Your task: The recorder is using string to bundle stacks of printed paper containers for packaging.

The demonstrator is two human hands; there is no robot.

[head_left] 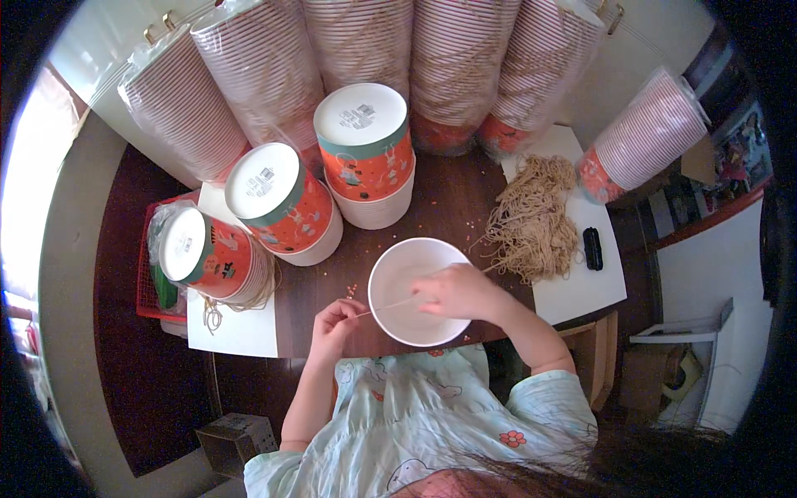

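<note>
The open tub [390, 282] is plain white, and the taut string [382, 310] is pale. The upturned tubs [286, 220] wear orange with white and dark figures, a green-teal band and white bases with grey print. The wrapped stacks [257, 66] show fine white and reddish stripes. The yarn heap [531, 220] is tan, the counter [448, 199] dark brown, the dress [398, 407] pale mint with orange-red flowers.

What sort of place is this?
Probably a small workspace, perhaps in a home: tall, plastic-wrapped stacks of nested paper tubs line the far side of a dark brown table, with a tangled heap of tan string and a round white tub.
</note>
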